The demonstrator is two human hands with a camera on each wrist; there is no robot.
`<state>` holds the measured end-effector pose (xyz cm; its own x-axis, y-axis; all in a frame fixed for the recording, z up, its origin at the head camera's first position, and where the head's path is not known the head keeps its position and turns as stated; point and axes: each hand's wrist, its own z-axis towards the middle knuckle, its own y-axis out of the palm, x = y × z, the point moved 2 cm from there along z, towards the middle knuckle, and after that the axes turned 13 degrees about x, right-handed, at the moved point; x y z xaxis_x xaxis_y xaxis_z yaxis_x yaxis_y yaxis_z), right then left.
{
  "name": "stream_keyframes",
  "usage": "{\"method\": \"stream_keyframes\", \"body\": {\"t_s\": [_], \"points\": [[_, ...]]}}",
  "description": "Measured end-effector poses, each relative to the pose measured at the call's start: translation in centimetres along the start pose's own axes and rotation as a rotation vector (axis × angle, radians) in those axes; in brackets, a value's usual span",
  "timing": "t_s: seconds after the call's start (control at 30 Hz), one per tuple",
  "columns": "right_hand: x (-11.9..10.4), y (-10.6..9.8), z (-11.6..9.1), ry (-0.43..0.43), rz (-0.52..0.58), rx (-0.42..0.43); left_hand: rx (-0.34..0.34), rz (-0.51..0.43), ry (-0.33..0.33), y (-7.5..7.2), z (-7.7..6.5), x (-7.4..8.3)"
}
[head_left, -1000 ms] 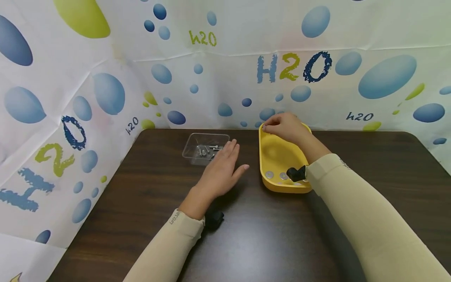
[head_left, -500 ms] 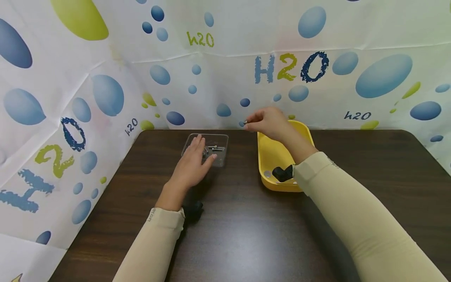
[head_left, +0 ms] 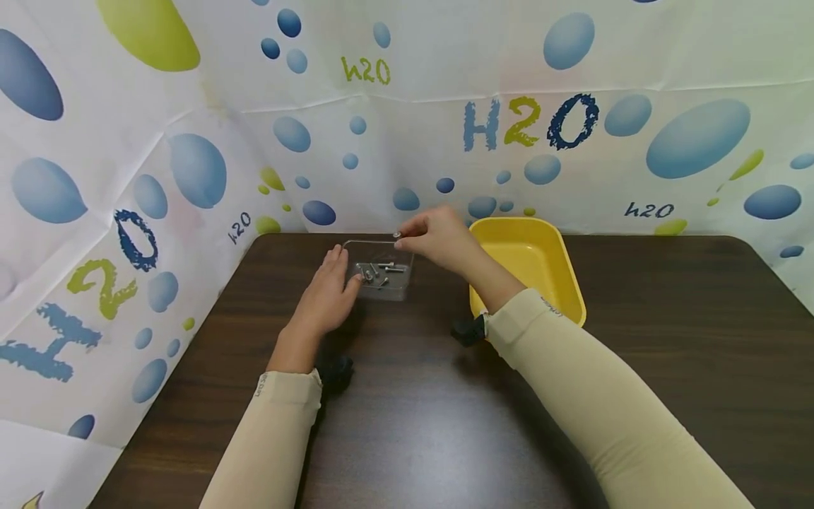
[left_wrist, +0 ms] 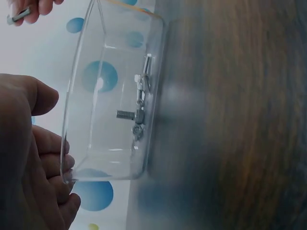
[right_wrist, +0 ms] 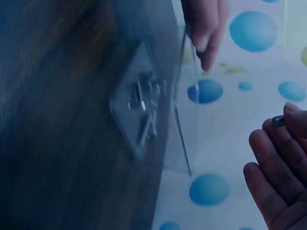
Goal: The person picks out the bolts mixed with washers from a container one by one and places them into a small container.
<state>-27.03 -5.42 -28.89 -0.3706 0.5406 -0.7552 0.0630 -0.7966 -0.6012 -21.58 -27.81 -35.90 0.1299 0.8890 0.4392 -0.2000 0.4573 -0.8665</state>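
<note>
Between thumb and fingers my right hand [head_left: 441, 240] pinches a small metal bolt [left_wrist: 19, 17]; its threaded end shows in the right wrist view. The hand is at the far right corner of a clear plastic box [head_left: 397, 291], above the rim. Inside the box lie several metal bolts [left_wrist: 125, 115] and what looks like a nut [left_wrist: 137, 130]. My left hand [head_left: 321, 293] rests against the box's left side, fingers extended along the wall and thumb near the front rim. Nothing is gripped in it.
A yellow tray [head_left: 575, 283] stands to the right of the box, its near end hidden by my right wrist and sleeve. Both containers are near the far edge of the dark wooden table [head_left: 668, 339]. Behind the table hangs a white sheet [head_left: 439, 42] with printed drops.
My right hand has come out of the yellow tray with the bolt and moved left to the clear box. My left hand has shifted left, from the box's right front to its left side.
</note>
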Motion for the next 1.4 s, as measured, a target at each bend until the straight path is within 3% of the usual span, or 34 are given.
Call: {"method": "stream_keyframes", "body": {"t_s": [0.4,0.57,1.0,1.4], "points": [[0.1,5.9,-0.9,-0.054,-0.005,-0.049,-0.046,-0.025,-0.068,0.4,-0.1,-1.3],[0.8,7.4,-1.1,-0.069,-0.045,-0.056,-0.050,-0.045,-0.057,0.7,-0.2,-1.5],[1.1,9.0,-1.0,-0.112,-0.160,-0.113,-0.059,-0.063,-0.042,0.7,-0.1,-1.5],[0.5,9.4,-0.1,-0.045,-0.144,-0.216,-0.051,-0.063,-0.051,0.4,0.1,-1.9]]}}
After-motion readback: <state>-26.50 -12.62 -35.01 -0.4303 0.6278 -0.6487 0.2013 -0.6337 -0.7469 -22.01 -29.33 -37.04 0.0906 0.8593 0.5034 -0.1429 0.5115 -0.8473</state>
